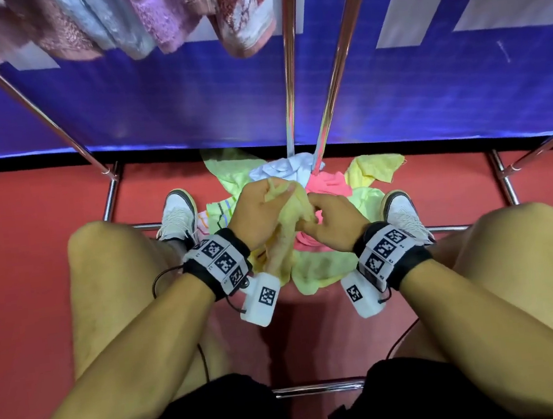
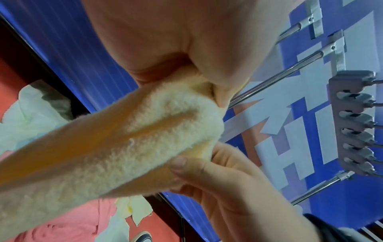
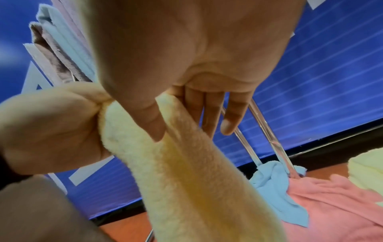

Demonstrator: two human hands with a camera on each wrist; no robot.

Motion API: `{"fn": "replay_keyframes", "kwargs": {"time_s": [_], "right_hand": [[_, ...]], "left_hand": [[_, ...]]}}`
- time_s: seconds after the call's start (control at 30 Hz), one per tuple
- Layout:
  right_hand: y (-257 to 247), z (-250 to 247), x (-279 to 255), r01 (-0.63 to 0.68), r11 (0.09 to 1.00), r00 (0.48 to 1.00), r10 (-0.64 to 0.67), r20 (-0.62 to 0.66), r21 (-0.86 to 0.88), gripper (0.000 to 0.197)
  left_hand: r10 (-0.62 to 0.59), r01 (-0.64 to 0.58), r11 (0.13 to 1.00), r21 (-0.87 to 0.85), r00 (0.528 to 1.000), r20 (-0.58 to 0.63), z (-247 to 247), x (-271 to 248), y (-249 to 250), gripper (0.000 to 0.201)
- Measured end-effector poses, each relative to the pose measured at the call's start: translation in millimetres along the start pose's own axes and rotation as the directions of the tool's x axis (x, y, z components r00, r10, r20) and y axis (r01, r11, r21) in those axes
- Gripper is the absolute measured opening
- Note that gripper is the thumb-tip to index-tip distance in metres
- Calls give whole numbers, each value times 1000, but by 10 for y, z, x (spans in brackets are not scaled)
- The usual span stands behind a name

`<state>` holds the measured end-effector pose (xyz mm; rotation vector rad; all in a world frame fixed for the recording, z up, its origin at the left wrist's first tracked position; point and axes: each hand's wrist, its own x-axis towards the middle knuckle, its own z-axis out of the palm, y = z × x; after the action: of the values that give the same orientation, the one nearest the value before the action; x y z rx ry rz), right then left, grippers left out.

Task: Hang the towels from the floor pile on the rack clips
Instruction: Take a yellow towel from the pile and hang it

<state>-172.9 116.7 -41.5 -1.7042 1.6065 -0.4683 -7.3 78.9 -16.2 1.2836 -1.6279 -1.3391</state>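
I am crouched over the floor pile (image 1: 329, 184) of yellow, pink and light blue towels. Both hands hold one fluffy pale yellow towel (image 1: 286, 235) just above it. My left hand (image 1: 275, 192) pinches the towel's top corner between thumb and curled fingers. My right hand (image 1: 310, 217) pinches its edge a little lower on the right, as the left wrist view shows with the right hand (image 2: 186, 165) on the yellow towel (image 2: 124, 139). In the right wrist view the thumb (image 3: 151, 124) presses the yellow towel (image 3: 186, 172), while the other fingers stay straight. The towel hangs down between my wrists.
Several towels (image 1: 143, 21) hang from the rack at the top left. Chrome rack poles (image 1: 290, 70) slant down into the pile. A clip bar (image 2: 352, 124) shows in the left wrist view. A blue banner (image 1: 152, 102) stands behind. My shoes (image 1: 179, 217) and knees flank the pile.
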Motion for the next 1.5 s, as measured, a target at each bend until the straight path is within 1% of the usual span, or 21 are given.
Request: {"fn": "replay_keyframes", "kwargs": {"time_s": [0.1, 0.2, 0.3, 0.37, 0.43, 0.47, 0.57, 0.6, 0.63, 0.67, 0.73, 0.77, 0.87, 0.93, 1.03, 1.1, 1.2, 1.27, 1.33, 1.43, 1.5], "right_hand": [[3, -50, -3, -17, 1000, 1000, 17, 18, 7, 12], [23, -117, -15, -42, 998, 999, 42, 2, -55, 23], [61, -183, -18, -37, 990, 999, 37, -1, -137, 36], [85, -211, -18, -26, 979, 998, 36, 48, -200, 38], [120, -227, -26, -24, 958, 995, 50, 83, -284, 39], [141, -234, -33, -25, 941, 996, 52, 70, -339, 39], [193, -276, -65, -86, 869, 995, 46, -94, -488, 39], [216, -295, -71, -106, 864, 991, 50, -126, -492, 45], [238, -318, -78, -120, 869, 990, 67, -125, -480, 49], [263, -332, -86, -134, 881, 990, 94, -109, -454, 48], [286, -348, -124, -181, 906, 983, 162, -82, -382, 39], [301, -353, -141, -214, 915, 977, 193, -93, -343, 35], [327, -370, -167, -315, 910, 945, 276, -175, -269, 36], [329, -421, -178, -341, 910, 931, 294, -216, -235, 35], [355, -488, -194, -354, 909, 924, 303, -235, -221, 21], [362, -477, -193, -332, 929, 925, 288, -248, -162, 20], [296, -405, -191, -215, 976, 954, 203, -220, -33, 26], [219, -356, -192, -157, 986, 967, 166, -195, 58, 29], [127, -332, -193, -131, 984, 968, 154, -200, 123, 31], [-8, -303, -218, -88, 984, 979, 113, -168, 152, 31], [-116, -287, -247, -61, 958, 987, 99, -124, 281, 26]], "left_hand": [[22, -21, 1000, 14, 999, -27, -65, 5, -24, 40], [47, -45, 999, 25, 996, -77, -167, 11, -1, 34], [86, -76, 995, 63, 982, -167, -299, 45, -52, 48], [78, -58, 994, 92, 971, -228, -368, 76, -118, 53], [64, -39, 994, 101, 964, -260, -408, 88, -188, 57], [69, -42, 993, 107, 963, -262, -408, 92, -223, 59], [45, -5, 990, 140, 959, -281, -382, 70, -230, 57], [20, 19, 992, 126, 954, -300, -377, 68, -218, 53], [-11, 50, 993, 109, 943, -332, -388, 74, -211, 47], [-30, 71, 993, 97, 929, -368, -407, 81, -202, 41], [-38, 80, 993, 87, 915, -401, -451, 104, -214, 33], [-27, 71, 993, 93, 915, -403, -467, 114, -235, 34], [-17, 69, 991, 111, 910, -414, -474, 121, -269, 43], [-30, 82, 992, 98, 895, -445, -477, 140, -290, 44], [-34, 85, 993, 83, 872, -489, -445, 163, -291, 38], [-56, 100, 992, 73, 889, -455, -393, 156, -272, 32], [-148, 166, 985, 46, 953, -263, -246, 98, -219, 27], [-143, 153, 987, 56, 977, -160, -156, 77, -251, 29], [-128, 135, 988, 75, 987, -95, -54, 55, -254, 28], [-115, 118, 991, 64, 993, -36, 87, 12, -196, 27], [-103, 104, 993, 48, 994, -17, 156, -17, -144, 27]]}}
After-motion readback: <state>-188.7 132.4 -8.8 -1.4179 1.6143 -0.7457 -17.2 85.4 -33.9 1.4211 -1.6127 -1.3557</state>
